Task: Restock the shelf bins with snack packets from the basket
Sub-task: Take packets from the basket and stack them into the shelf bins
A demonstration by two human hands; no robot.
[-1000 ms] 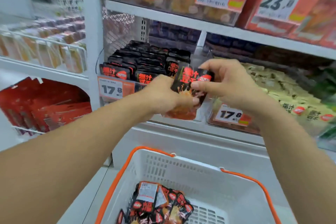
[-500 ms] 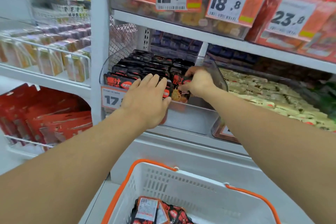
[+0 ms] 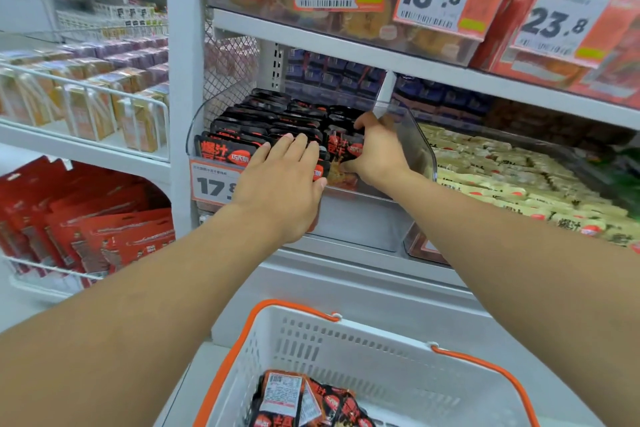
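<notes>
Both hands (image 3: 375, 152) reach into the bin (image 3: 420, 146), right gripping a packet (image 3: 341, 149).

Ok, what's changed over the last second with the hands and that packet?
Both hands carried the black-and-red packet from in front of the shelf forward into the clear bin. The left hand let go and now lies flat on the front packets; the right hand keeps its grip, seating the packet at the bin's right side. The basket and its packets stayed put.
</notes>
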